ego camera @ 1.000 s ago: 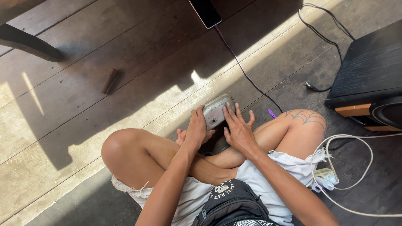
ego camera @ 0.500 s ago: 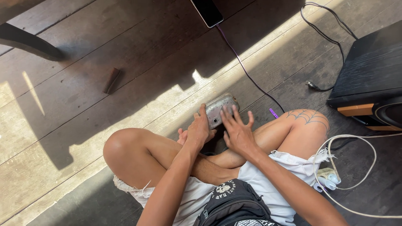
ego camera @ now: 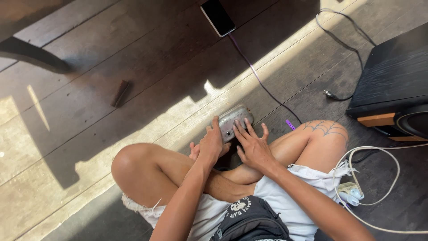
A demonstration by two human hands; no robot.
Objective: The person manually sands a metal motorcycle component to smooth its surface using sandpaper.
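Sitting cross-legged on wooden floor [ego camera: 89, 89], person works on a small grey metal case [ego camera: 234, 120], rounded corners, worn; it rests on the floor just ahead of the crossed shins, tilted up toward the wearer.

- Left hand [ego camera: 210, 143]: thumb up along the case's near-left edge, fingers curled at its side; looks like a brace so the case won't slide. Grip underneath hidden, can't tell how tight.
- Right hand [ego camera: 253, 147]: fingers spread flat, tips pressing on the case's lower right face; pinning it, not pinching.
- Phone [ego camera: 217, 17]: well beyond the case, face dark, w/ purple cable [ego camera: 263, 87] running back past the case's right end.
- Black speaker box [ego camera: 392, 85]: far right of the case; black lead [ego camera: 343, 53] lying loose beside it.
- White cable coil [ego camera: 379, 178] w/ plug: right of the case, by the knee.
- Small dark block [ego camera: 120, 93]: left of the case, well apart.

Vs. 1.0 s ago: case sits lower and flatter to the floor; right-hand fingers have slid further onto it. Rest unchanged.
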